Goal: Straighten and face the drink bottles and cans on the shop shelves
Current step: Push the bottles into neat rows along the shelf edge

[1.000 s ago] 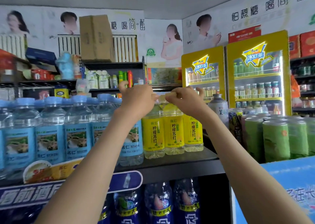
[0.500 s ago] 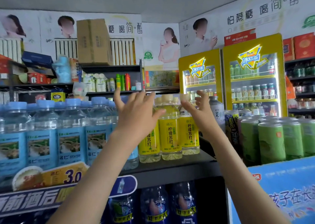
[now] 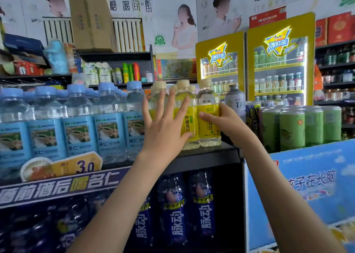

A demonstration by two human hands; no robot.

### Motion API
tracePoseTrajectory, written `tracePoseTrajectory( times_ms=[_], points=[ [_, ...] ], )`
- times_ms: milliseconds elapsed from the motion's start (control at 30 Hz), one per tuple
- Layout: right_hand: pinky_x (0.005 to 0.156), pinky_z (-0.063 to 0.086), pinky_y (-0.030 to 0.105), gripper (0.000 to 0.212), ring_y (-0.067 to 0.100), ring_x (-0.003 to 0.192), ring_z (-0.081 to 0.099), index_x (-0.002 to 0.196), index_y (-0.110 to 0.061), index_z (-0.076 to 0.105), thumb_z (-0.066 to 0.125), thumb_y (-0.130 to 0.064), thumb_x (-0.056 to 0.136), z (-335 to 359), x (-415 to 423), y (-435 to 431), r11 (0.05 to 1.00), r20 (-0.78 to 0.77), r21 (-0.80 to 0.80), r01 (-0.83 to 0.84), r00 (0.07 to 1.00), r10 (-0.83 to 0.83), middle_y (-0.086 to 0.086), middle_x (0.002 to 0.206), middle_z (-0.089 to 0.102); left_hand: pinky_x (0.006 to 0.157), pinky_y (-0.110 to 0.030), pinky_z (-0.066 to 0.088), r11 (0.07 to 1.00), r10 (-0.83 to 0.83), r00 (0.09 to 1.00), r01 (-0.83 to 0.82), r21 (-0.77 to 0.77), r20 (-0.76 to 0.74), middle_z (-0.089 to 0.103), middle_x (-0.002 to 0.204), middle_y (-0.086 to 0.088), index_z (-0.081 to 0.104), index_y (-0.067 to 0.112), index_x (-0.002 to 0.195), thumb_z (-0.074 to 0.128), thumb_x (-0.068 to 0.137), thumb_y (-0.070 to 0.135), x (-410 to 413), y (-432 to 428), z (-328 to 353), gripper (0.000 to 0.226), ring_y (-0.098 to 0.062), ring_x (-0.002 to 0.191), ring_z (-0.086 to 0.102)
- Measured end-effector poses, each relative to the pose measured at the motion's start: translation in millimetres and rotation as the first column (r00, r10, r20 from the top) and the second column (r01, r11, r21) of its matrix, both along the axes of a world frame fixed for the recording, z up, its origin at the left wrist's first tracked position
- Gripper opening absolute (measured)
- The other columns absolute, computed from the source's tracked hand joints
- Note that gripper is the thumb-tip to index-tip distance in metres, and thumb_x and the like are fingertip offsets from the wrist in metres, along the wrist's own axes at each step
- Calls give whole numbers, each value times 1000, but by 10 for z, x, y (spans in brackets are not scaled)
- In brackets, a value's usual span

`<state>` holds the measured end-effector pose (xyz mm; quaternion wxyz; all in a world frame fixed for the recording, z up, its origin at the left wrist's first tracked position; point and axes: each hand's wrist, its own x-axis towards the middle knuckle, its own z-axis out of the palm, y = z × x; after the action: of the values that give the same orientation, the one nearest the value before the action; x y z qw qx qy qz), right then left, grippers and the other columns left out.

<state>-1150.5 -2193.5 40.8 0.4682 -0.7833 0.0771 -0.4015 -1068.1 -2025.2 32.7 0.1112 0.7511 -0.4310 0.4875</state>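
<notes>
Steadying the yellow bottles (image 3: 192, 124) with a spread left hand (image 3: 165, 133), the person is gripping the end bottle (image 3: 208, 108) in the right hand (image 3: 228, 124), best twisted slowly.

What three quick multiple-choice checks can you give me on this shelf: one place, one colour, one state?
1. The green cans stand where from the yellow bottles? A) left B) right C) shelf below
2. Caps on the water bottles are: A) blue B) red C) black
3. The right hand is: A) hanging idle B) gripping a yellow bottle C) flat on the shelf
Answers: 1 B, they stand past the rightmost yellow bottle; 2 A, pale blue caps top the row; 3 B, its thumb curls round the label.
</notes>
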Motion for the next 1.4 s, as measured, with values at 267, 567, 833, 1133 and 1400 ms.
tracePoseTrajectory(
  times_ms=[267, 567, 833, 1133, 1400],
  points=[
    [92, 39, 20, 45, 18, 107, 49, 128, -3, 44, 62, -11, 88, -1121, -185, 712, 766, 623, -120, 632, 648, -438, -4, 115, 42, 90, -35, 40, 806, -370, 929, 331, -491, 19, 53, 111, -10, 46, 8, 123, 68, 85, 16, -305, 286, -1679, 44, -24, 103, 48],
    [106, 34, 27, 74, 24, 126, 40, 141, -2, 28, 71, -10, 80, -2670, 44, 930, 868, 79, 196, 456, 875, -477, 9, 132, 40, 88, -43, 48, 923, -247, 675, -54, -381, -695, 53, 116, -21, 47, -5, 125, 76, 78, 20, -226, 157, -2704, 60, -37, 107, 53],
    [99, 35, 30, 86, 29, 129, 42, 147, -4, 21, 73, -18, 81, -2828, 123, 792, 882, -252, 144, 449, 879, -406, 16, 140, 42, 106, -37, 33, 913, -197, 576, -188, -363, -793, 36, 145, -22, 22, -7, 145, 64, 89, 30, -182, 2, -2796, 79, -34, 129, 36],
    [91, 44, 35, 91, 29, 118, 53, 143, -8, 30, 81, -33, 72, -2873, 128, 631, 866, -272, 49, 498, 841, -468, 11, 134, 52, 95, -46, 40, 873, -158, 610, -281, -399, -776, 50, 120, -29, 40, -15, 130, 80, 72, 31, -149, -145, -2828, 84, -40, 107, 45],
    [107, 29, 36, 80, 31, 131, 34, 144, 0, 26, 73, -13, 81, -2926, 61, 848, 811, 6, -26, 585, 811, -585, 21, 140, 39, 84, -47, 48, 901, -164, 693, -184, -392, -702, 57, 114, -24, 51, -7, 123, 83, 67, 34, -120, 76, -2880, 76, -41, 101, 54]
  ],
)
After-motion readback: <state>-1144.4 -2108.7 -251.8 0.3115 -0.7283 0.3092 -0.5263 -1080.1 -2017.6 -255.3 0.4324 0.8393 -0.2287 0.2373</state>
